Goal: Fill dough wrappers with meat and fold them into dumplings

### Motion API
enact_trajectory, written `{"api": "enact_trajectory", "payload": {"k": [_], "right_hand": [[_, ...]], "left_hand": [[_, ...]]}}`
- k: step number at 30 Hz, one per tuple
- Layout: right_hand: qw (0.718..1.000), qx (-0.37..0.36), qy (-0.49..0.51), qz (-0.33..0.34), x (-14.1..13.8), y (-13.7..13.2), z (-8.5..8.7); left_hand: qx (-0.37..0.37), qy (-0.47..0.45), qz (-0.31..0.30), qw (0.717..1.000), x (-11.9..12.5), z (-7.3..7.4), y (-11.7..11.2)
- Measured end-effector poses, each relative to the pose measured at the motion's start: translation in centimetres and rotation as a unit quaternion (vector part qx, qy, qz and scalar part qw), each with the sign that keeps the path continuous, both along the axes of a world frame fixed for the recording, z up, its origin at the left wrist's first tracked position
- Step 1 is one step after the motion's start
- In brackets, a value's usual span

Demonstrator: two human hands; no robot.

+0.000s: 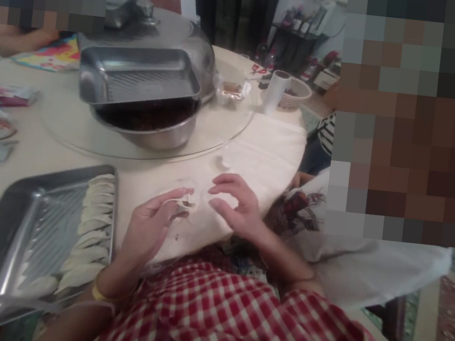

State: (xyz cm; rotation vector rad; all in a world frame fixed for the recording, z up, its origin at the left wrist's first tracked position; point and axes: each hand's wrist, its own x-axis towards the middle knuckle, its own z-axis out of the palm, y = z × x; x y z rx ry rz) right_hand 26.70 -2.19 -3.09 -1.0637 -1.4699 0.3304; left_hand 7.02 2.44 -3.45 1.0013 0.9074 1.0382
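Observation:
Pinched in my left hand (151,222) is a dumpling (187,204), its pale wrapper folded over and still gaping on the side toward my right hand. My right hand (238,207) hovers just right of it, thumb and fingers apart and nothing between them. Left of my left hand, a metal tray (10,223) bears a row of folded dumplings (94,224) along its right side, with one more lying near its front. Beyond my right hand, a small white object (224,161) on the table is too blurred to name.
A glass turntable (68,137) carries a steel bowl of dark filling (161,139), an empty tray (139,77) resting on it, and a large domed lid (173,29). A white roll (276,91) and a basket (298,94) stand far right. Other people sit left and right.

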Motion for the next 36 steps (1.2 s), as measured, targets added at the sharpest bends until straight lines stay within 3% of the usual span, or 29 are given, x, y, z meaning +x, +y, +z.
{"api": "enact_trajectory", "payload": {"k": [3,6,11,14,19,24,30,36], "right_hand": [[0.998,0.021,-0.046,0.037,-2.5,0.6,-0.6],[0.993,0.028,-0.101,0.047,-2.9,1.0,-0.7],[0.980,0.043,-0.194,0.000,-2.4,0.9,-0.8],[0.989,0.009,-0.145,-0.011,-2.5,0.9,-1.2],[0.994,-0.101,-0.017,0.041,-2.4,1.2,-2.1],[0.995,-0.037,-0.060,0.065,-2.1,1.1,-1.7],[0.985,0.002,-0.166,0.041,-2.1,0.9,-1.3],[0.996,-0.034,-0.065,0.050,-2.6,0.9,-1.5]], "left_hand": [[0.043,0.042,-0.003,0.998,-0.4,-1.1,-0.4],[0.082,0.079,0.013,0.993,-1.0,-1.9,-0.5],[0.121,0.104,0.007,0.987,-1.2,-2.3,-0.4],[0.122,0.103,-0.012,0.987,-1.2,-2.6,-0.4],[0.110,0.110,-0.010,0.988,-1.2,-2.6,-0.4],[0.109,0.117,-0.006,0.987,-0.9,-2.1,-0.3],[0.136,0.149,-0.021,0.979,-1.0,-2.1,-0.4],[0.158,0.136,-0.048,0.977,-0.8,-1.8,-0.5]]}}
